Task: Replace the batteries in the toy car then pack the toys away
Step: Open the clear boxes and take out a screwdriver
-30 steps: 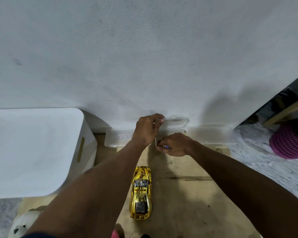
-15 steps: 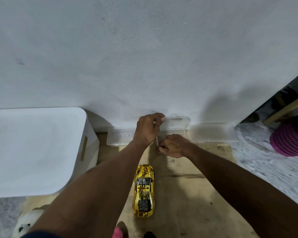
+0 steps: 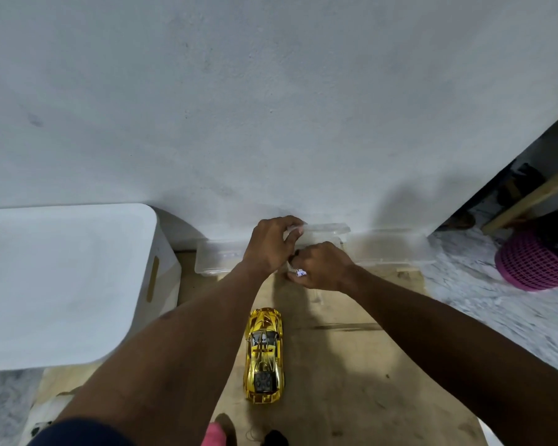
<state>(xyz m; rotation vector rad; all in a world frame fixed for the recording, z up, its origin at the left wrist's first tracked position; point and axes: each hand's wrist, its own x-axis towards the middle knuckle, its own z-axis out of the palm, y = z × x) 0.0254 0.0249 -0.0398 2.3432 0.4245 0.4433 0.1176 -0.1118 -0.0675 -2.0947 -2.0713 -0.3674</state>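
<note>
A shiny gold toy car (image 3: 264, 355) lies on the wooden board (image 3: 351, 365), nose toward the wall, untouched. Against the wall stand three clear plastic boxes. My left hand (image 3: 271, 246) grips the raised lid (image 3: 325, 228) of the middle box. My right hand (image 3: 322, 267) is at that box's front, fingers closed on a small white and blue object (image 3: 300, 272), probably a battery. The inside of the middle box is hidden by both hands.
A large white bin (image 3: 62, 284) with a handle slot stands at the left. Clear boxes sit at the left (image 3: 216, 260) and right (image 3: 387, 246) of the middle one. A pink mesh basket (image 3: 534, 262) rests on the marble floor at right. A white soft toy (image 3: 42, 416) peeks in at bottom left.
My left hand stays on the lid. My right hand has drawn back slightly from the box, and the small white and blue object shows again between its fingers.
</note>
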